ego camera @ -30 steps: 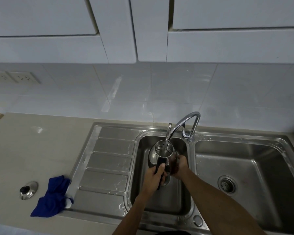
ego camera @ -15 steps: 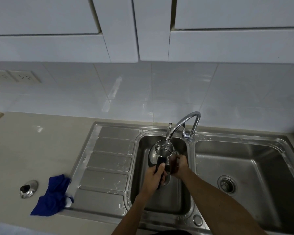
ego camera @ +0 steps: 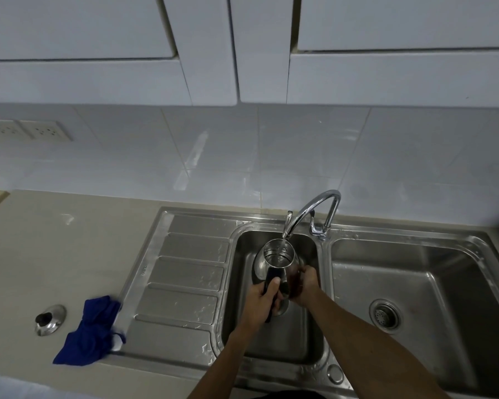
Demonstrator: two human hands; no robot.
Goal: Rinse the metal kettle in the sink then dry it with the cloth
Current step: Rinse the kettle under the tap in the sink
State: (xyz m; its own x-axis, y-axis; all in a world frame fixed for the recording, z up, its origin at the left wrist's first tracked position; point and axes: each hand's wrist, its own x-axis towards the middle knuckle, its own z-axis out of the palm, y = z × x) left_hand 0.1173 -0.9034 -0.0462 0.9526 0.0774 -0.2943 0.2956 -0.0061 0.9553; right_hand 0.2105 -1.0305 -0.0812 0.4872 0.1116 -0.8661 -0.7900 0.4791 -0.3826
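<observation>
The shiny metal kettle (ego camera: 274, 259) is held upright over the left basin of the steel sink (ego camera: 324, 286), its open mouth right under the tap spout (ego camera: 287, 224). A thin stream of water runs into it. My left hand (ego camera: 261, 303) grips the kettle's black handle. My right hand (ego camera: 306, 285) clasps the kettle's right side. The blue cloth (ego camera: 91, 331) lies crumpled on the counter, at the left edge of the draining board.
The kettle's metal lid (ego camera: 50, 319) with a black knob rests on the beige counter left of the cloth. The ribbed draining board (ego camera: 185, 277) is wet. A larger right basin has a drain strainer (ego camera: 385, 315). Wall sockets (ego camera: 26, 130) sit at far left.
Almost nothing differs; both hands keep the kettle under the running tap in the same place.
</observation>
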